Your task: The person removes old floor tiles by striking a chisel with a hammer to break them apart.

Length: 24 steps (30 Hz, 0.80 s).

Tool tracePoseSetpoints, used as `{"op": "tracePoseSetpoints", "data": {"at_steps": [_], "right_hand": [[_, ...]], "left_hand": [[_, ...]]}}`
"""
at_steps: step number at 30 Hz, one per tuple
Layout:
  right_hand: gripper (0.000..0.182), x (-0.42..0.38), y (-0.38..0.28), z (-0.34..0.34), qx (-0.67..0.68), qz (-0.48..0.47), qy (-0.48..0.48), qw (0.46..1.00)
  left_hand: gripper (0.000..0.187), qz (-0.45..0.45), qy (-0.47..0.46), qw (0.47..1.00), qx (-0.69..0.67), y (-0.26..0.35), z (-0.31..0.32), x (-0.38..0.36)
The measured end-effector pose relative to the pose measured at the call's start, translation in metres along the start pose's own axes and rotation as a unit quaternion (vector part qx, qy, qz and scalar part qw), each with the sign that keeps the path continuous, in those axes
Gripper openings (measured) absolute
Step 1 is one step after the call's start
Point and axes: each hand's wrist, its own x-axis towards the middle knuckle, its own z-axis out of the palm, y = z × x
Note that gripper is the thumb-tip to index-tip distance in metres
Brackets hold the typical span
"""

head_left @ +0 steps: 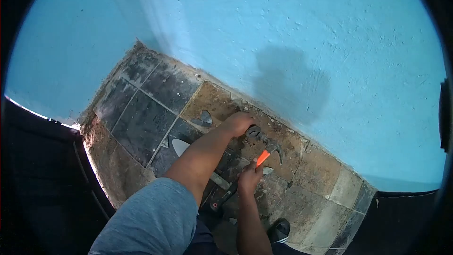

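My right hand (250,177) is closed round the orange handle of a claw hammer (264,156). The hammer's dark head lies across the stripped patch of floor, its striking face beside my left hand and its claw pointing right. Low against the floor, my left hand (240,123) is curled with its fingers turned away; what it grips, if anything, is hidden. A broken shard of dark tile (205,118) rests just left of that hand. Brown bare bedding (210,97) shows around both hands, where tile is absent.
Dark square tiles (144,118) cover the left part of the floor. A pale, pointed blade (180,147) sticks out beside my left forearm. A black-handled tool (222,199) lies near my feet, by a dark shoe (279,229). The blue wall (302,42) borders the floor.
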Motion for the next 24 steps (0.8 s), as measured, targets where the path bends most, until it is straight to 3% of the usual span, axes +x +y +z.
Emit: {"op": "tracePoseSetpoints", "data": {"at_steps": [6,9,12,15,18,20,22,24], "right_hand": [[0.024,-0.004,-0.006,-0.016,0.04,-0.04,-0.019,0.998],[0.025,-0.015,-0.036,-0.023,0.089,0.004,-0.001,0.996],[0.026,0.005,-0.024,-0.035,0.102,-0.087,0.086,0.987],[0.028,0.011,-0.029,-0.029,0.152,-0.115,0.138,0.972],[0.028,0.009,-0.012,-0.002,0.102,-0.097,0.082,0.987],[0.029,0.015,0.001,0.0,-0.005,-0.07,0.024,0.997],[0.029,0.005,-0.023,0.001,0.078,-0.036,-0.015,0.996],[0.028,0.005,-0.045,-0.013,0.09,-0.061,0.031,0.994]], "left_hand": [[0.052,-0.037,-0.011,0.997,0.068,0.011,0.001,0.003],[0.053,-0.023,-0.006,0.998,0.052,0.019,-0.007,0.005],[0.051,-0.044,0.013,0.997,0.061,0.028,-0.017,0.006],[0.048,-0.06,0.016,0.995,0.071,0.033,-0.019,0.013],[0.033,-0.046,0.088,0.993,0.068,0.028,-0.007,0.014],[0.033,-0.049,0.077,0.994,0.057,0.028,-0.011,0.009],[0.033,-0.046,0.076,0.994,0.058,0.025,-0.014,0.01],[0.033,-0.039,0.081,0.994,0.064,0.023,-0.011,0.009]]}}
